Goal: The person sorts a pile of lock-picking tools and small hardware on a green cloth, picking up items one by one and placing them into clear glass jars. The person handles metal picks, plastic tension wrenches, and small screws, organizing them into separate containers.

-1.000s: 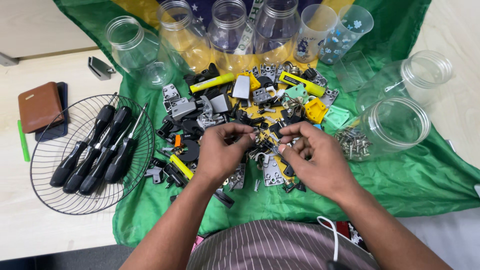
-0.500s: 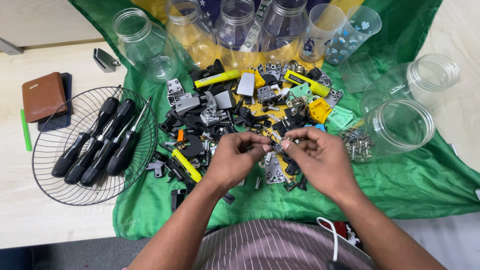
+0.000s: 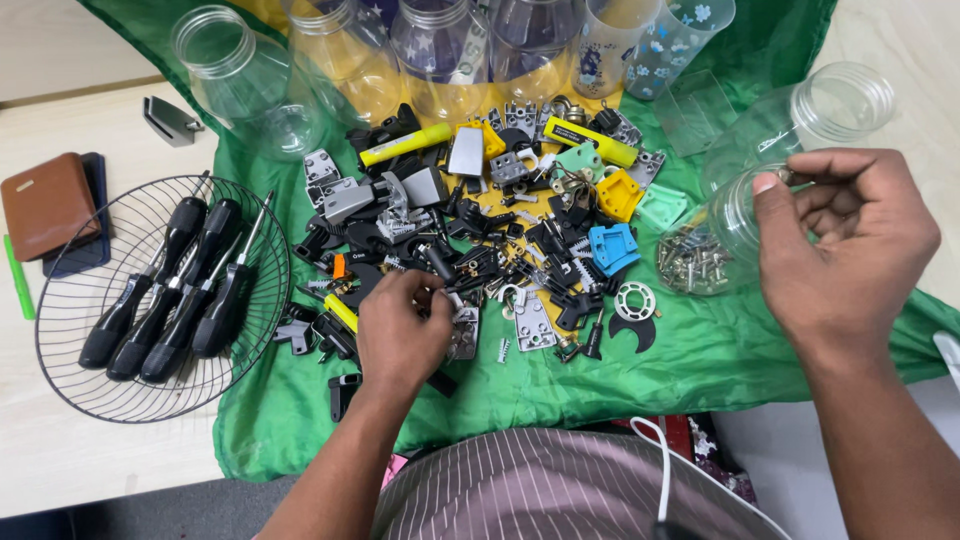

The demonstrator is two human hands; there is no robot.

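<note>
R hand (image 3: 850,250) hovers over mouth of the clear jar (image 3: 745,205), fingertips pinched on a small metal bit, prob. a screw: light, stiff, slick, so pinch it by the shank. L hand (image 3: 402,335), left of jar, curled down into parts pile (image 3: 500,240); grip can't tell.

Just 1 view here, a head cam worn by the person, looking almost straight down at the desk (image 3: 60,470) from close range. The person's striped shirt (image 3: 560,490) fills the bottom edge, so the lens sits right above the torso and faces away from the body. Both forearms come in from the bottom of the frame. A green cloth (image 3: 700,360) fills the middle, jars (image 3: 440,50) get cut off along the top, and a wire basket (image 3: 160,300) sits at the left.
</note>
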